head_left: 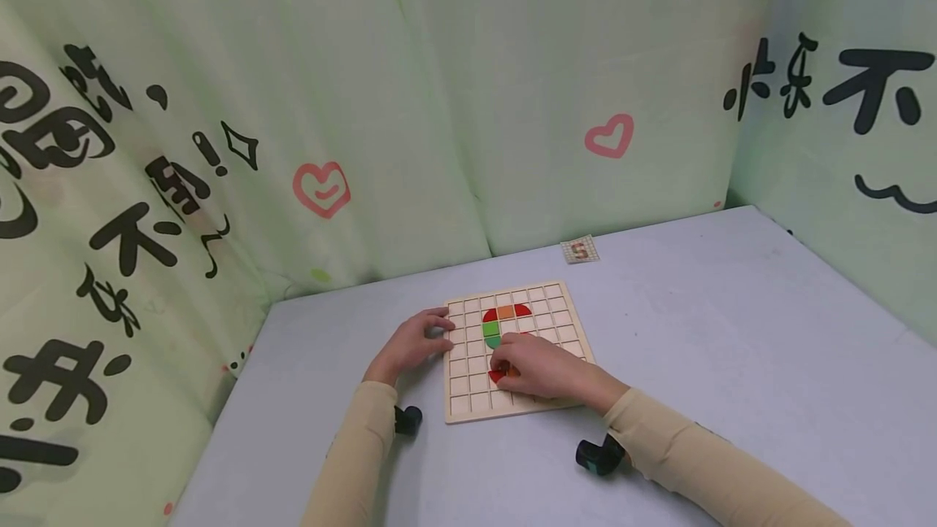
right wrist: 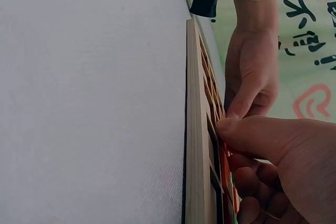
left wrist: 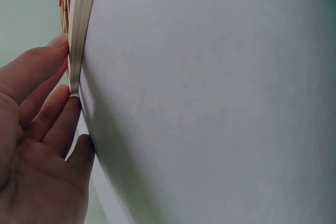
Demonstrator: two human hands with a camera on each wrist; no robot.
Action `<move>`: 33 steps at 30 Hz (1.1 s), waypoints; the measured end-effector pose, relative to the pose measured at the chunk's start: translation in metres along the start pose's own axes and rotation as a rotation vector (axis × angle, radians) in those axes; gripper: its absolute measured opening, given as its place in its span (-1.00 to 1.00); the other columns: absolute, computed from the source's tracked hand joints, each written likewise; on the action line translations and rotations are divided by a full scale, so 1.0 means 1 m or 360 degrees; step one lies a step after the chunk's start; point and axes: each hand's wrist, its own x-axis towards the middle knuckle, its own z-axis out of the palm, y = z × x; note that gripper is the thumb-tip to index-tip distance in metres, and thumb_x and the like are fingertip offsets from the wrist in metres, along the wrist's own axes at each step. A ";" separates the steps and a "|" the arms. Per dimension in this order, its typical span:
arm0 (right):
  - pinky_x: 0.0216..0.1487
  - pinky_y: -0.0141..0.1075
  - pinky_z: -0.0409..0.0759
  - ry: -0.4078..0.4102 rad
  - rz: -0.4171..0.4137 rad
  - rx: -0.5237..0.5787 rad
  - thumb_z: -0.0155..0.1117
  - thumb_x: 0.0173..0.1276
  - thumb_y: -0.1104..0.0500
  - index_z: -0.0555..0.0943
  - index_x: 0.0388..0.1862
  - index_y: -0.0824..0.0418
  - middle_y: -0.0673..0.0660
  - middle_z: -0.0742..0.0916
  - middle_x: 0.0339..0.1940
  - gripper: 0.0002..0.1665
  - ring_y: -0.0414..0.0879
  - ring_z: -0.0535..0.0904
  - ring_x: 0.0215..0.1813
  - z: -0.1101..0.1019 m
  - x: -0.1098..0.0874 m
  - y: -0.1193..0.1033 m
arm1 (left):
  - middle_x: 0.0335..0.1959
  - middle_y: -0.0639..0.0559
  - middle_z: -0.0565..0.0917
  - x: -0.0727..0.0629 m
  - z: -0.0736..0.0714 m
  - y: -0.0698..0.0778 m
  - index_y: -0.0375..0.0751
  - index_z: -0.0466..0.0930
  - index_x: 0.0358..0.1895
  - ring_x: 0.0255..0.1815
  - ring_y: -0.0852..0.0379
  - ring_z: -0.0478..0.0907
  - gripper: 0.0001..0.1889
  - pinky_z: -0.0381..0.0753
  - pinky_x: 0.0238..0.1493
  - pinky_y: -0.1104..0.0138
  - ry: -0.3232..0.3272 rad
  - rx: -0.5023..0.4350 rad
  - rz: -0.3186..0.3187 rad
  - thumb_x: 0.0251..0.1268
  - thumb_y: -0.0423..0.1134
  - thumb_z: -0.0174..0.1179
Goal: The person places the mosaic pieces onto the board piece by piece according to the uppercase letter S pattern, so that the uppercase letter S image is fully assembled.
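A square wooden grid board (head_left: 459, 407) lies on the table, with coloured tiles set in some cells. Its top row has a red rounded tile (head_left: 490, 315), an orange square tile (head_left: 506, 312) and another red rounded tile (head_left: 523, 311). Below the left one come a green square tile (head_left: 490, 329) and a green rounded tile (head_left: 493, 342). My left hand (head_left: 413, 341) touches the board's left edge with thumb and fingers nearly straight. Over the lower middle cells, my right hand (head_left: 542, 366) pinches a red rounded tile (head_left: 495, 376) low on the board; its palm hides neighbouring cells.
A small card with a red figure on a grid (head_left: 580, 250) lies at the table's far edge. The white table (head_left: 695, 332) meets a printed green curtain (head_left: 439, 104) behind and at the sides. Black wrist cameras (head_left: 600, 456) hang beneath both forearms.
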 end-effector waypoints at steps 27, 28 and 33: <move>-0.30 -0.38 0.47 0.0024 -0.0014 0.0010 0.36 0.31 0.12 0.67 -0.27 0.10 -0.08 0.56 -0.36 -0.91 -0.23 0.40 -0.35 0.002 0.001 0.002 | 0.41 0.01 0.39 0.000 0.002 0.001 -0.14 0.68 0.01 0.50 -0.09 0.15 -0.71 0.15 0.46 -0.03 0.0012 0.0048 0.0008 0.21 -0.25 0.35; -0.30 -0.38 0.47 0.0026 -0.0013 0.0012 0.36 0.30 0.12 0.67 -0.27 0.10 -0.08 0.56 -0.36 -0.92 -0.23 0.39 -0.36 0.002 0.001 0.002 | 0.41 0.01 0.39 0.000 0.002 0.001 -0.14 0.68 0.01 0.50 -0.09 0.15 -0.71 0.15 0.46 -0.03 0.0013 0.0049 0.0009 0.22 -0.25 0.35; -0.30 -0.38 0.46 0.0030 -0.0013 0.0016 0.36 0.30 0.12 0.68 -0.27 0.10 -0.08 0.56 -0.35 -0.91 -0.23 0.39 -0.35 0.002 0.001 0.004 | 0.41 0.01 0.39 0.001 0.002 0.001 -0.14 0.68 0.00 0.50 -0.09 0.14 -0.72 0.15 0.46 -0.04 0.0012 0.0035 0.0003 0.22 -0.25 0.35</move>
